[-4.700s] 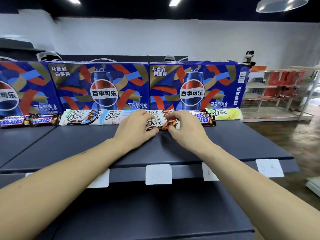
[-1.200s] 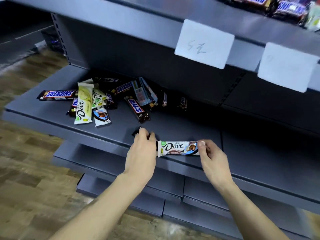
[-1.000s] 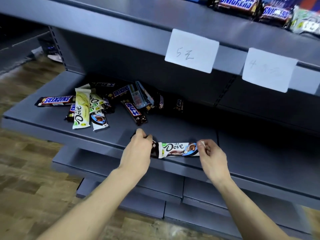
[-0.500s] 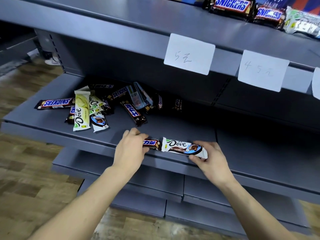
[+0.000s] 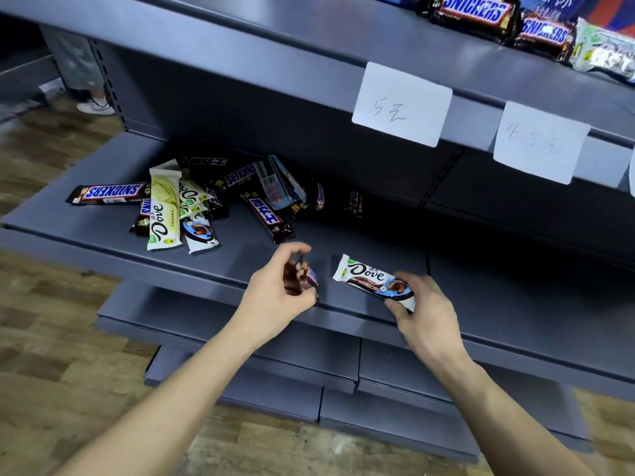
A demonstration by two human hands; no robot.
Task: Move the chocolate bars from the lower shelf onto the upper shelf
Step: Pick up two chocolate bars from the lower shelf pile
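A loose pile of chocolate bars (image 5: 206,201), Snickers and Dove, lies at the left of the grey lower shelf (image 5: 103,231). My left hand (image 5: 275,297) grips a dark Snickers bar (image 5: 301,274) just above the shelf's front edge. My right hand (image 5: 422,310) holds the right end of a white Dove bar (image 5: 371,280), tilted and lifted slightly off the shelf. The upper shelf (image 5: 275,39) carries a row of Snickers bars (image 5: 474,12) and a white bar (image 5: 604,53) at the top right.
Two white paper price tags (image 5: 400,103) (image 5: 539,140) hang on the upper shelf's front lip. More grey shelves (image 5: 292,352) step out below. Wooden floor (image 5: 51,355) lies to the left, where a person's shoe (image 5: 94,106) stands behind the shelf post.
Earlier both hands arranged bars on the upper shelf. The view then dropped to the lower shelf. In the last second each hand took one bar and the two bars moved apart.
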